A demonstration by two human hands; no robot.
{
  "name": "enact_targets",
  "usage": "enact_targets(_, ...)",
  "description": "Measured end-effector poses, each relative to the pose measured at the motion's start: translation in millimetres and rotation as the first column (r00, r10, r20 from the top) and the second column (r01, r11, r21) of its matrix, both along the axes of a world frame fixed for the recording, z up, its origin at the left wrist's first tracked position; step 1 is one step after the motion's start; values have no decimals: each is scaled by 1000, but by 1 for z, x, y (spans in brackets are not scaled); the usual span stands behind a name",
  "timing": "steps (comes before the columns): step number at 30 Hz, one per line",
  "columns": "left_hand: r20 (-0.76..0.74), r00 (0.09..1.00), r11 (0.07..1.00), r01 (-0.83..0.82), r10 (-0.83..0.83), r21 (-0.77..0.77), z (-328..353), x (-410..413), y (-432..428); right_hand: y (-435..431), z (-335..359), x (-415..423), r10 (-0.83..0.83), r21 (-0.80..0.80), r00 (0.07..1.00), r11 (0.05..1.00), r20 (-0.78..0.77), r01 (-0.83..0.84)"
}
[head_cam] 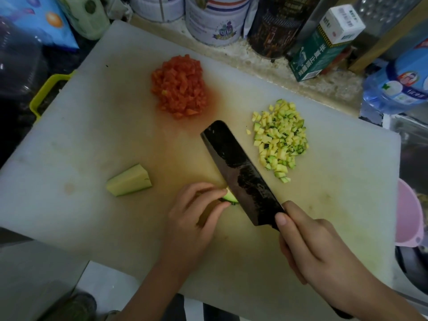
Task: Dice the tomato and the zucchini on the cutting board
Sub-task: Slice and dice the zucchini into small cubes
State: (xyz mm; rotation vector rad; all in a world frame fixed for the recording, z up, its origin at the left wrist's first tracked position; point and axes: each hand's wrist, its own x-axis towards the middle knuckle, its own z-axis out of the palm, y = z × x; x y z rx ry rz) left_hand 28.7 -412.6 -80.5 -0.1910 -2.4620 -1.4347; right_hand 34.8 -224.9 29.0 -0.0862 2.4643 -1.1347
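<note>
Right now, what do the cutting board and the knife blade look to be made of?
The cutting board looks like white plastic: matte, scuffed, stained orange-yellow mid-board. The knife blade looks like dark metal, probably steel: mottled, hammered-looking face with dull sheen. Its handle is hidden in the right hand.

Bare hands (196, 214) and forearms (361, 295)

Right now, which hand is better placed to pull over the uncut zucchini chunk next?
Left. The left hand pinches the small zucchini piece beside the cleaver, and the zucchini chunk lies to its left on the cutting board. The right hand grips the cleaver's handle, farther from the chunk.
</note>
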Motion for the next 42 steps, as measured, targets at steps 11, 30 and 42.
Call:
enact_targets(11,38,999,998,35,-37,51,-2,0,-2,-3,-6,9,-3,37,999,999,35,2)
enact_targets(30,1,998,998,60,-60,31,-4,-1,-4,-14,-17,12,173,243,984,957,-47,-157)
enact_targets(42,22,998,998,58,-58,1,-3,-1,-3,-19,-36,8,80,133,985,989,-151,-60)
